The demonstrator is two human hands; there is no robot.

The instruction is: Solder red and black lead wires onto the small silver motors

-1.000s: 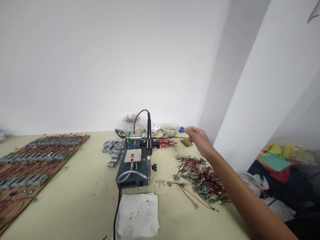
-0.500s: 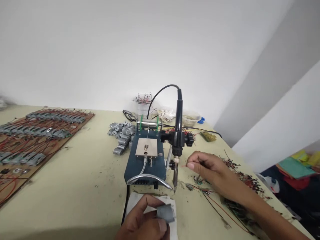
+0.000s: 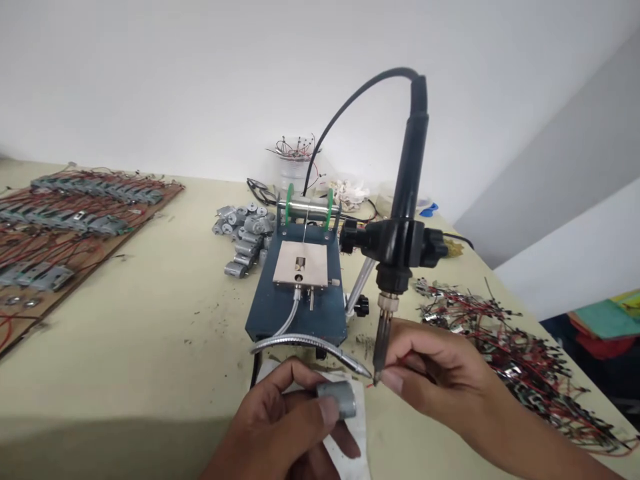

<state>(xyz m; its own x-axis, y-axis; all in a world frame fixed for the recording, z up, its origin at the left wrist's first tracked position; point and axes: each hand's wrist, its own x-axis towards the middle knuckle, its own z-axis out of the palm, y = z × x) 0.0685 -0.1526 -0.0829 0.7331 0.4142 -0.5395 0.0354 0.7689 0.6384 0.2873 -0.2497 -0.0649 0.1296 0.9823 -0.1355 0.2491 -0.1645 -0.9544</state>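
A small silver-grey motor (image 3: 341, 399) is pinched between the thumb and fingers of my left hand (image 3: 287, 420), above a white paper (image 3: 357, 460). My right hand (image 3: 430, 380) is closed on a thin red wire (image 3: 369, 385), whose end pokes out by the soldering iron tip (image 3: 377, 377). The soldering iron (image 3: 406, 173) hangs tip down in a black clamp. A bent metal solder feed tube (image 3: 320, 343) ends just left of the tip. Behind stands the blue soldering machine (image 3: 260, 313) with a solder spool (image 3: 310, 207) on top.
Loose motors (image 3: 245, 233) are heaped left of the machine. A brown board (image 3: 100, 267) with rows of wired motors lies far left. Red and black wires with small parts (image 3: 520, 367) are piled at right. A clear cup (image 3: 294, 170) of wires stands at the wall.
My right hand has moved down and left, bringing the red wire to the iron tip. The left hand still holds the motor, turned slightly. The view has shifted closer and lower.
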